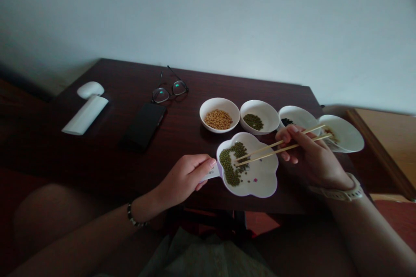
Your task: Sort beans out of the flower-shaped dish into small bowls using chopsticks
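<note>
My left hand (191, 173) grips the short handle of a white flower-shaped dish (263, 181) with a lilac rim. Green mung beans (230, 171) lie mostly in the dish's left half. In my right hand (308, 153) is a pair of chopsticks (269, 150), their tips down among the beans; whether a bean is pinched between them I cannot tell. Behind the dish stand white bowls in a row: one with yellow soybeans (218, 119), one with mung beans (253, 121), one with dark beans (286, 122), and a tilted bowl (352, 136) at the right with some reddish-brown bits.
On the dark wooden table (188, 134) lie a black phone (144, 125) and eyeglasses (169, 91) left of the bowls. Farther left are a white elongated case (86, 114) and a white rounded object (91, 89). A pale wall rises behind; a wooden-edged surface (386, 147) stands at the right.
</note>
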A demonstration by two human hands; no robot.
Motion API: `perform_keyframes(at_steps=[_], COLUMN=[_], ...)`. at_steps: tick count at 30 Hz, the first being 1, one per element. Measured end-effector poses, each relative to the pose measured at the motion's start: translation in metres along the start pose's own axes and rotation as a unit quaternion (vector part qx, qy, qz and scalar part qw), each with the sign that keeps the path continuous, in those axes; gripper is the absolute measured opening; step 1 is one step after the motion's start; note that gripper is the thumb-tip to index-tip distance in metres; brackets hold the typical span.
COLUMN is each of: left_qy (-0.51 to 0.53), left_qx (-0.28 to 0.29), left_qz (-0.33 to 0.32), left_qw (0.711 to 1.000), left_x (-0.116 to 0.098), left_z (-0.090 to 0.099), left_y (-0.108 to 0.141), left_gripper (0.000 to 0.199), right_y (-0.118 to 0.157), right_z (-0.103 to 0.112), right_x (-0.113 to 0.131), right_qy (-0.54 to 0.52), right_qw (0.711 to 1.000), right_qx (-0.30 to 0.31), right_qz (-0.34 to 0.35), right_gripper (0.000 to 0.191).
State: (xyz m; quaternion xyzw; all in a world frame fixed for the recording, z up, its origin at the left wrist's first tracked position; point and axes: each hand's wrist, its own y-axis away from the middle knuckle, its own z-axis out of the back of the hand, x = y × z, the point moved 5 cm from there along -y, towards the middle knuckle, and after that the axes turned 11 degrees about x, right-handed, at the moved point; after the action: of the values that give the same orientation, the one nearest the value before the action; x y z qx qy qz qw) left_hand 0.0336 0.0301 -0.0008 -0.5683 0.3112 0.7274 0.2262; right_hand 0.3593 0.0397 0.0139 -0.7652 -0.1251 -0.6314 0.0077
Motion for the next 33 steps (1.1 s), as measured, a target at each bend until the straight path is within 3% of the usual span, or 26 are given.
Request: perform_keyframes(at_steps=[10,22,33], left_qy=[-0.005,0.001,-0.006], left_qx=[0.002,-0.001,-0.003], left_qz=[0.005,-0.004,-0.003], left_qw=[1.0,1.0,1.0], left_x=[0.001,0.0,0.001], left_z=[0.001,0.0,0.001], left_y=[-0.001,0.0,0.0], left_gripper=[0.052,0.051,0.051], right_y=[-0.002,-0.001,0.001], right_z=[-0.005,-0.004,0.006], right_x=[0.001,0.006,0.002], right_qy=[-0.007,-0.028,0.011], right_qw=[1.0,0.999,0.999], right_qx=[0.012,-0.018,-0.033], right_qz=[0.002,0.029,0.007], right_gripper=[0.043,0.04,0.039])
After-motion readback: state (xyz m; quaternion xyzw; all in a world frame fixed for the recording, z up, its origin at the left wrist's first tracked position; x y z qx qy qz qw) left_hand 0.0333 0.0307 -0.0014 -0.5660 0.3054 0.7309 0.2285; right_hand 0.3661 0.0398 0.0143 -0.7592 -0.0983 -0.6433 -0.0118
